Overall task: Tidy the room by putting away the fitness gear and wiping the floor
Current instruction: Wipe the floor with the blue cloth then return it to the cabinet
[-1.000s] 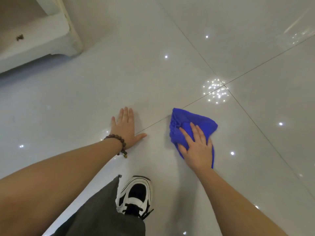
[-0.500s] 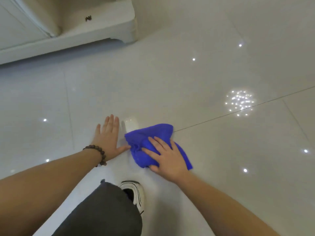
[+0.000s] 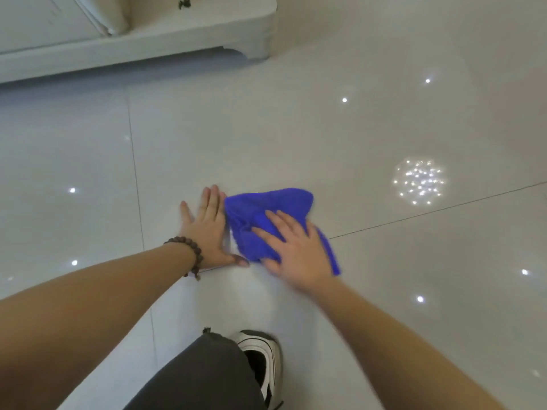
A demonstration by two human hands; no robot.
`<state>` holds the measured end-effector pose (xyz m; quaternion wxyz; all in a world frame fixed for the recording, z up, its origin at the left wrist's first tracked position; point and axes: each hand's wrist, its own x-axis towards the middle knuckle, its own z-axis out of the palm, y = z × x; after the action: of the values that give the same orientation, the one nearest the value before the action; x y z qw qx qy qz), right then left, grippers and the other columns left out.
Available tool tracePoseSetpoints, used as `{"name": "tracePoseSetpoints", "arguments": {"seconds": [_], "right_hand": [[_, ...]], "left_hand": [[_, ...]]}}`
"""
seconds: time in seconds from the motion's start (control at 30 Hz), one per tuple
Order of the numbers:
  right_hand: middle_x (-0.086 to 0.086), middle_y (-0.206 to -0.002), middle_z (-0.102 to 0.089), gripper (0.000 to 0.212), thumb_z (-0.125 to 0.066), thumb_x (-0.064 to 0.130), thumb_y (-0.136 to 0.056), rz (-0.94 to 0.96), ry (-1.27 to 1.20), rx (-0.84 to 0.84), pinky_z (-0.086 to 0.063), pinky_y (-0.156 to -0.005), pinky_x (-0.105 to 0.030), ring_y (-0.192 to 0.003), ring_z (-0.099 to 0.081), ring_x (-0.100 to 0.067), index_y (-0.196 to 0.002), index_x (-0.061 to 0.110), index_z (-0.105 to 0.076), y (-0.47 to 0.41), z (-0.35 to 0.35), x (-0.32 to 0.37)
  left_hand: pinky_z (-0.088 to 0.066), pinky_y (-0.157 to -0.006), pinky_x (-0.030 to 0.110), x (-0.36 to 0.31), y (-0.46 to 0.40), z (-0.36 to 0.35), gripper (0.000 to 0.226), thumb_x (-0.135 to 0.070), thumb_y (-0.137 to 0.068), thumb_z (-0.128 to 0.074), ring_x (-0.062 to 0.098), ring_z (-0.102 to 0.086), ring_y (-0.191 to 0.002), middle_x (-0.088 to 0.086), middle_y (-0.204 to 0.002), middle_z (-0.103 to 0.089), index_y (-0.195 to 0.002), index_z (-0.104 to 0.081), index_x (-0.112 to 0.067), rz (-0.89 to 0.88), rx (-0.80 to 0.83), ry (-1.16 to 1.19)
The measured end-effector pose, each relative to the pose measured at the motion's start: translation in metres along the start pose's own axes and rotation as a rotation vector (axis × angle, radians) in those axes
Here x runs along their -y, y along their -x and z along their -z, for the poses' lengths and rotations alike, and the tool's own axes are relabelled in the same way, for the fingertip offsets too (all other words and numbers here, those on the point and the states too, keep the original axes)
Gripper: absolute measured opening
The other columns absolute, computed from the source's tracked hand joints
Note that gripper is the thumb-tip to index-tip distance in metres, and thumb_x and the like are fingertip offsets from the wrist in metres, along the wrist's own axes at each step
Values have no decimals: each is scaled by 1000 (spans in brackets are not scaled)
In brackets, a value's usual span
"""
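A crumpled blue cloth (image 3: 266, 211) lies on the glossy white tiled floor (image 3: 296, 128). My right hand (image 3: 293, 250) presses flat on the cloth with straight, spread fingers. My left hand (image 3: 207, 229), with a brown bead bracelet at the wrist, rests flat on the floor just left of the cloth, its thumb reaching the cloth's near edge. No fitness gear is in sight.
A white furniture base (image 3: 148, 45) stands on the floor at the top left, with a foot at its right corner. My knee in grey trousers (image 3: 201, 377) and a black-and-white shoe (image 3: 263, 356) are at the bottom middle. Ceiling lights reflect in the tiles.
My right hand has slid the blue cloth leftwards across the floor until it lies against my left hand. The view has swung left, bringing more of the white furniture into sight.
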<state>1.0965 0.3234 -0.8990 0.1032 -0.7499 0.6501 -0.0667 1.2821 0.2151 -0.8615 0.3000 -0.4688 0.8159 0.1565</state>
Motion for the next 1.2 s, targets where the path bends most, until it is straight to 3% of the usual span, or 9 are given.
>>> {"name": "tracePoseSetpoints", "arguments": {"seconds": [0.07,0.23,0.4,0.5,0.73,0.87,0.97,1.1,1.2], "right_hand": [[-2,-148,-41,58,-41,53,-82,-81,70,-98,-37,-100,-50,-135,-35,-22,-136,34,-48,-4,10,-66],[-3,-157,-21,56,-41,48,-93,-1024,-43,-238,-20,-109,-54,-143,-18,-24,-146,33,-31,-37,28,-100],[-5,-152,-34,62,-35,50,-83,-413,-24,-96,-21,-106,-53,-139,-32,-25,-141,31,-42,-27,-18,76],[-4,-147,-43,61,-39,52,-79,-94,-9,-25,-35,-101,-52,-133,-40,-24,-135,29,-51,-18,-10,37],[-8,-155,-25,60,-39,45,-89,-1098,-37,-228,-21,-108,-57,-141,-22,-27,-145,25,-36,-23,29,-94],[-5,-149,-39,61,-40,52,-81,-249,-12,-75,-32,-101,-53,-136,-33,-26,-137,30,-48,-14,-14,48],[-1,-148,-42,60,-43,56,-80,40,23,-62,-35,-102,-52,-134,-37,-22,-134,33,-51,-29,-4,-9],[-4,-155,-25,60,-38,50,-88,-759,-11,-188,-19,-110,-54,-141,-22,-25,-144,27,-36,-76,36,-149],[-4,-158,-18,59,-38,46,-92,-1155,-86,-249,-11,-111,-56,-144,-14,-25,-147,28,-30,-125,36,-118]], "left_hand": [[3,-111,66,2,-2,-1,156,-104,-37,-26,28,34,-139,13,-149,40,-142,33,-5,-29,27,-29],[9,-109,68,17,-5,-3,156,-102,-41,-37,28,45,-132,12,-140,52,-133,45,-7,-100,76,-85],[7,-109,68,16,-7,-4,146,-98,-45,-40,29,41,-135,11,-145,47,-139,39,-20,-105,85,-75],[6,-109,68,17,-7,-4,145,-98,-48,-42,29,42,-134,10,-145,47,-138,40,-21,-107,72,-88],[9,-108,69,19,-9,-6,156,-103,-37,-37,28,47,-129,10,-139,54,-130,49,-10,-95,86,-82],[8,-107,70,16,-9,-6,149,-101,-42,-39,29,49,-126,12,-140,51,-133,46,-19,-94,111,-84],[13,-107,69,17,-9,-5,147,-100,-44,-40,29,50,-126,11,-140,51,-132,46,-19,-112,101,-73],[12,-107,69,20,-9,-7,155,-102,-41,-39,28,48,-129,10,-139,54,-131,48,-11,-125,102,-47],[12,-106,70,21,-10,-7,155,-102,-41,-40,28,49,-128,10,-139,53,-132,47,-11,-130,108,-29]]}}
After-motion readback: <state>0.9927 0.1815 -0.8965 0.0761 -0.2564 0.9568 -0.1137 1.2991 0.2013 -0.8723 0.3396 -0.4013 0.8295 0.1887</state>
